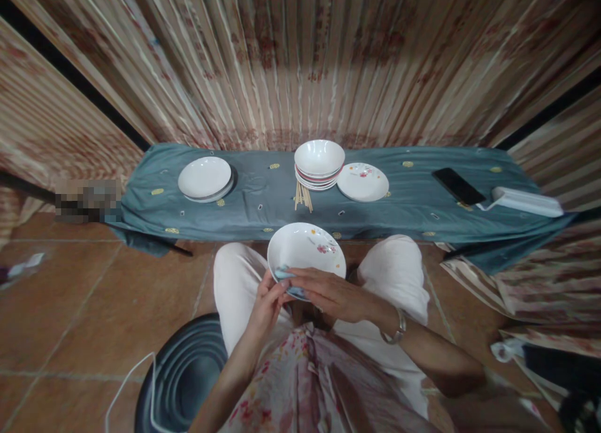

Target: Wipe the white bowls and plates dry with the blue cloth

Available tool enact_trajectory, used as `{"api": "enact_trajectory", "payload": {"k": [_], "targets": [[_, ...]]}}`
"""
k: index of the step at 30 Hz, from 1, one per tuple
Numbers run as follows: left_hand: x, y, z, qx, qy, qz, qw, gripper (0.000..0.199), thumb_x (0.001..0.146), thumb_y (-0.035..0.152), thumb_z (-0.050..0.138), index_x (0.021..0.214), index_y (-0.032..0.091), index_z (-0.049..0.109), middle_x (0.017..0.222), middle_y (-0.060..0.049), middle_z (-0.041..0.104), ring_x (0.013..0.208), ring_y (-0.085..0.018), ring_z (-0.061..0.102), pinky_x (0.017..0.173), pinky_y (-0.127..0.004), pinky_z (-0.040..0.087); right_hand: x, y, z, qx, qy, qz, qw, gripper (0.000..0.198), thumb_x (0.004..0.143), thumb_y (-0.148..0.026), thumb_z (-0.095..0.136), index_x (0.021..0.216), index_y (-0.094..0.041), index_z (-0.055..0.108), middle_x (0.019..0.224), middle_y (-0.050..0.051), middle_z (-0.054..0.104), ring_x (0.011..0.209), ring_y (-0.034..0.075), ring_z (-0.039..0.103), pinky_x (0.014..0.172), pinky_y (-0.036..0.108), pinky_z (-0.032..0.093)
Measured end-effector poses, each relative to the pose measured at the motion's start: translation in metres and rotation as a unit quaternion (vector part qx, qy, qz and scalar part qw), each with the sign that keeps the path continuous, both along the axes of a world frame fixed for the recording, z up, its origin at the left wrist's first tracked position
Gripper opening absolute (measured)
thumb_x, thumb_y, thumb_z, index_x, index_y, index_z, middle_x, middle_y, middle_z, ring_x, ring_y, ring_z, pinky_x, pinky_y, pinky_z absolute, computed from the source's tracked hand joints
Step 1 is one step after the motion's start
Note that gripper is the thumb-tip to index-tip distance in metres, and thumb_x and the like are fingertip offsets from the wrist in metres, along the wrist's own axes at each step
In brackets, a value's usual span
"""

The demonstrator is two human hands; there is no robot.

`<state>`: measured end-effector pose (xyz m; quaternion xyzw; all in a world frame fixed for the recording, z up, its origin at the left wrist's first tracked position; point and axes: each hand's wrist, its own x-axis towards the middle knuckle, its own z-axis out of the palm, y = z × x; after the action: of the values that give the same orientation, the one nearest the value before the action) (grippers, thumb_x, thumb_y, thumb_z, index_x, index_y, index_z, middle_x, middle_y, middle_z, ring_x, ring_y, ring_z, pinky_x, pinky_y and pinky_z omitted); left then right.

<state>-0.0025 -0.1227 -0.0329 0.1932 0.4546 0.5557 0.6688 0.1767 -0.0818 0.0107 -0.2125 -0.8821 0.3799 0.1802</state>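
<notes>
Above my lap, in front of the table, a white plate [300, 242] with a red and yellow flower print is tilted towards me. My left hand [268, 298] grips its near left rim. My right hand [331, 290] lies across the near part of the plate, fingers extended and pressed over a light blue cloth [284, 273]. Part of the cloth is hidden beneath the fingers. A bracelet [399, 328] circles my right wrist.
On the cloth-covered table [263, 214] stand a plate stack [205, 178], a bowl stack [320, 157], chopsticks [303, 198] and a flowered plate [363, 184]. A phone [457, 186] and a white device [528, 201] lie right. A round black object [181, 376] sits on the floor.
</notes>
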Motion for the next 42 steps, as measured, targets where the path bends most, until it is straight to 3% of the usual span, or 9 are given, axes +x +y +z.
{"api": "enact_trajectory", "payload": {"k": [5,10,15,23,28,32,37,42], "targets": [[0.005,-0.005,0.001,0.009,0.016,-0.041,0.999,0.053,0.061,0.033,0.082,0.110,0.020,0.065,0.099,-0.005,0.073,0.084,-0.021,0.069,0.070,-0.030,0.056,-0.015,0.009,-0.005,0.086,-0.008,-0.026,0.996,0.051,0.093,-0.008,0.038,0.144,-0.008,0.038,0.153,0.021,0.038,0.145,0.021,0.031,0.117,0.043,0.035],[0.013,-0.009,0.002,0.013,0.012,-0.062,0.998,0.050,0.061,0.028,0.082,0.107,0.019,0.066,0.091,-0.003,0.072,0.077,-0.018,0.068,0.065,-0.026,0.054,-0.023,0.019,-0.007,0.226,-0.030,-0.057,0.972,0.053,0.092,-0.005,0.037,0.144,-0.005,0.035,0.155,0.021,0.032,0.149,0.025,0.017,0.118,0.048,0.031],[0.018,-0.010,0.005,0.023,-0.004,-0.087,0.996,0.066,0.062,0.026,0.082,0.124,0.021,0.061,0.105,-0.006,0.073,0.086,-0.022,0.069,0.072,-0.031,0.057,-0.020,0.046,-0.007,0.273,-0.100,-0.133,0.947,0.040,0.096,-0.009,0.037,0.134,-0.012,0.049,0.144,0.017,0.048,0.138,0.028,0.039,0.112,0.051,0.037],[0.014,-0.012,0.006,0.038,0.039,-0.052,0.997,0.073,0.061,0.030,0.083,0.129,0.021,0.058,0.110,-0.008,0.073,0.098,-0.026,0.068,0.083,-0.034,0.056,0.006,0.081,-0.027,0.158,-0.163,-0.273,0.935,0.030,0.094,-0.020,0.049,0.122,-0.012,0.055,0.118,0.015,0.064,0.110,0.025,0.060,0.096,0.038,0.046],[0.013,-0.011,0.001,0.052,0.060,-0.018,0.997,0.070,0.062,0.029,0.084,0.127,0.023,0.059,0.116,-0.007,0.072,0.106,-0.024,0.066,0.087,-0.030,0.054,0.023,0.074,-0.036,0.102,-0.218,-0.340,0.909,0.023,0.094,-0.033,0.051,0.103,-0.014,0.060,0.094,0.010,0.070,0.087,0.023,0.066,0.075,0.028,0.045],[0.014,-0.008,0.004,0.065,0.082,0.001,0.995,0.075,0.062,0.029,0.084,0.131,0.023,0.056,0.117,-0.007,0.071,0.107,-0.024,0.066,0.088,-0.030,0.053,0.028,0.061,-0.039,0.033,-0.239,-0.396,0.886,0.035,0.094,-0.048,0.049,0.092,-0.016,0.062,0.082,0.009,0.070,0.078,0.022,0.066,0.066,0.027,0.040],[0.015,-0.005,0.012,0.081,0.114,0.017,0.990,0.081,0.062,0.029,0.084,0.136,0.022,0.051,0.128,-0.009,0.066,0.121,-0.026,0.059,0.097,-0.031,0.049,0.029,0.042,-0.045,-0.087,-0.170,-0.429,0.883,0.037,0.091,-0.049,0.050,0.086,-0.017,0.067,0.083,0.008,0.071,0.081,0.023,0.067,0.066,0.026,0.041],[0.016,-0.005,0.015,0.084,0.130,0.022,0.988,0.084,0.061,0.029,0.085,0.137,0.022,0.050,0.132,-0.010,0.063,0.124,-0.026,0.057,0.099,-0.031,0.048,0.025,0.025,-0.058,-0.224,-0.053,-0.446,0.865,0.044,0.082,-0.057,0.053,0.070,-0.016,0.067,0.067,0.003,0.067,0.068,0.020,0.063,0.060,0.026,0.043]]}}
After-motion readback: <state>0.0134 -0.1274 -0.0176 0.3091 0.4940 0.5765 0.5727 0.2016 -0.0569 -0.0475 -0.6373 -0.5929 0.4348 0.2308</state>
